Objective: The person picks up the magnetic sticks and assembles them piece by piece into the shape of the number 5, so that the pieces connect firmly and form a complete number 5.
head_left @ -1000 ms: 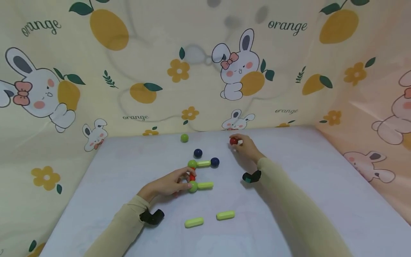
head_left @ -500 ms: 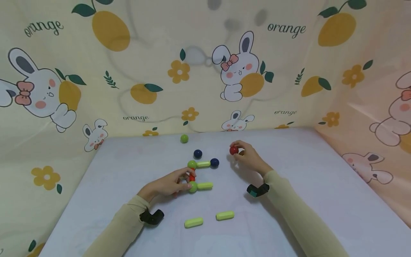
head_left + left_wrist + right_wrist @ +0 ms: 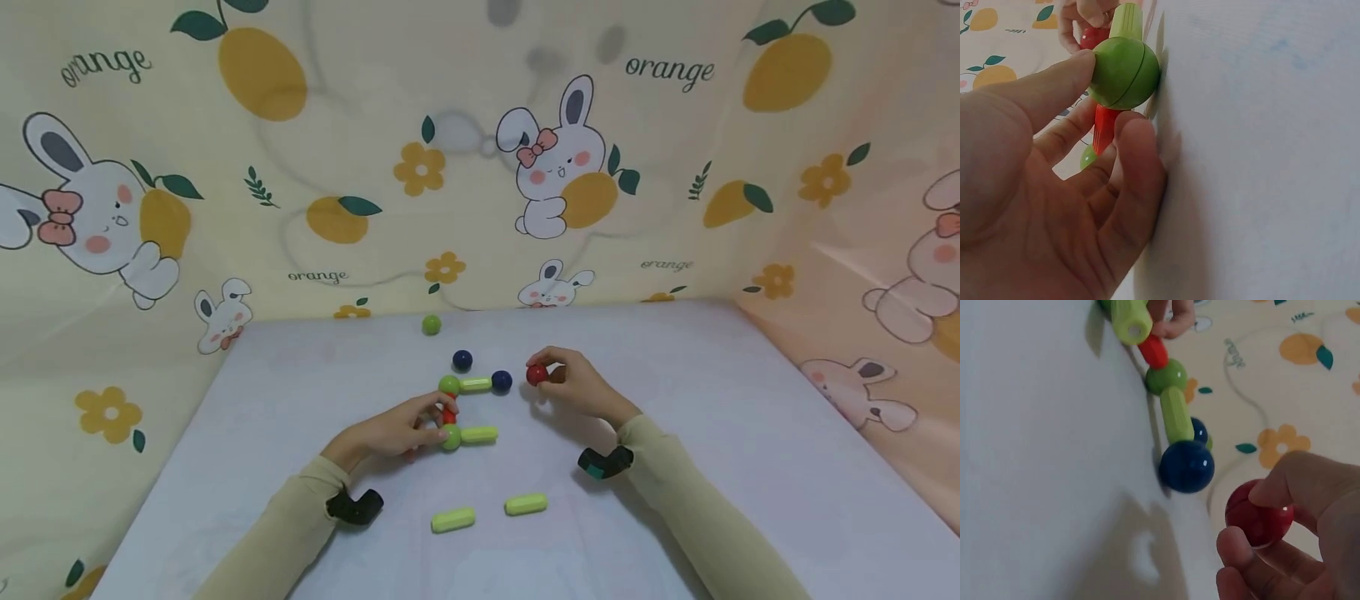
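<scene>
A small structure of balls and rods lies mid-table: a green ball [image 3: 448, 384], a lime rod [image 3: 476, 383] and a dark blue ball [image 3: 502, 381] in a row, with a red rod [image 3: 449, 412] down to a second green ball [image 3: 451, 436] and another lime rod [image 3: 479, 434]. My left hand [image 3: 408, 427] pinches that lower green ball [image 3: 1125, 72] between thumb and finger. My right hand [image 3: 573, 385] holds a red ball [image 3: 536, 374] in its fingertips, just right of the dark blue ball [image 3: 1186, 466]. The red ball [image 3: 1259, 514] is off the table.
A loose dark blue ball [image 3: 462, 360] and a loose green ball [image 3: 431, 324] lie farther back. Two spare lime rods [image 3: 453, 519] [image 3: 526, 502] lie near me. The white table [image 3: 750, 433] is walled by a patterned curtain [image 3: 675, 167] at the back and sides.
My right hand has carried the red ball from the back of the table down and left, close to the dark blue ball. The left hand has stayed put.
</scene>
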Motion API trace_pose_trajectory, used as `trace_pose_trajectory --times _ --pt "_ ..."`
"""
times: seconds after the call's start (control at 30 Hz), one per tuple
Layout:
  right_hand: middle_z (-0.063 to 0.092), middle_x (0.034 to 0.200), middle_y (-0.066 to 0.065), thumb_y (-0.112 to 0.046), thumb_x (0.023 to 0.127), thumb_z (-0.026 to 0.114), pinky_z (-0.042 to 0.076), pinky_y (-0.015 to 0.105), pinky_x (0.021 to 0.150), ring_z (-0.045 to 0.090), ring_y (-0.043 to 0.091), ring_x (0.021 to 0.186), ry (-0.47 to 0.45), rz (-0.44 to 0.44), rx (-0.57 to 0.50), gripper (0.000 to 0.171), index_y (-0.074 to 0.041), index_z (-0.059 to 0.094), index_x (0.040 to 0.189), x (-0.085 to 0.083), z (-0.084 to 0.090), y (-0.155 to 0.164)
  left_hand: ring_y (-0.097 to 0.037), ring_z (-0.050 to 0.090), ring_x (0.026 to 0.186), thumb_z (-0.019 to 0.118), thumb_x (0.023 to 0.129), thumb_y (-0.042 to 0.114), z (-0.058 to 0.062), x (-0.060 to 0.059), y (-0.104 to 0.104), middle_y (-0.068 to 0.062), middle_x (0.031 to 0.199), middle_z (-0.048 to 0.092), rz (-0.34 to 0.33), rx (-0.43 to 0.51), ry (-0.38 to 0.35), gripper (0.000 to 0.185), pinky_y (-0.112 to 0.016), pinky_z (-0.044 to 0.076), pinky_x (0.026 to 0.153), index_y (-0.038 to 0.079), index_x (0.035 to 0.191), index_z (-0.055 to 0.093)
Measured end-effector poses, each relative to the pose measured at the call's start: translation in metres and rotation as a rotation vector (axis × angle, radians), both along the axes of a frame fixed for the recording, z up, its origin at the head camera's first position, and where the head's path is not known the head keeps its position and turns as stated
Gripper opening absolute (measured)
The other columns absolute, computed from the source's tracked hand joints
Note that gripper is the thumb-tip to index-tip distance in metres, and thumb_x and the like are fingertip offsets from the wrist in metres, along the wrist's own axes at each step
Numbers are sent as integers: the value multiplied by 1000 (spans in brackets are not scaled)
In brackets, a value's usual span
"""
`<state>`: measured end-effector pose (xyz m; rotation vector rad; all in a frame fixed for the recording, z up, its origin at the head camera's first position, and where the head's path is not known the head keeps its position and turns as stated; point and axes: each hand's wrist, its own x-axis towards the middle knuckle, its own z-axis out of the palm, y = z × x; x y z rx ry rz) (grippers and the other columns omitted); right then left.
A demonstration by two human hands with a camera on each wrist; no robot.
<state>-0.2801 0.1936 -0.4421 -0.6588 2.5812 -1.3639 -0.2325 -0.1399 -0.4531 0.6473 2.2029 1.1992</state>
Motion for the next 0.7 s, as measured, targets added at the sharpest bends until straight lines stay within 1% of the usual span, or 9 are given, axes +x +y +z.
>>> trace_pose_trajectory --times 0.13,0.3,0.57,0.7 --pt "65 116 20 1 85 62 52 25 74 65 18 79 -41 71 6 35 -1 63 120 4 4 -6 -18 48 64 62 101 19 -1 1 0 -12 121 55 13 -9 -1 35 -27 47 54 14 134 50" --pt "64 117 18 0 85 64 53 26 77 64 19 80 -81 154 76 32 -4 64 117 8 1 -11 -18 49 63 62 102 21 -1 0 0 -12 122 55 6 -8 1 36 -27 47 55 15 135 50" --pt "63 114 16 -1 87 63 53 25 70 62 18 79 -101 225 101 31 -6 63 117 15 -2 -20 -18 50 64 62 102 21 -1 1 0 -12 123 56 15 -4 -10 36 -28 47 57 15 135 50" --pt "66 114 11 -7 90 65 53 24 78 61 16 87 -109 295 159 29 -9 64 118 19 0 -25 -18 50 64 61 102 20 -1 0 -1 -12 122 56 10 -6 -3 35 -28 47 57 15 135 50"
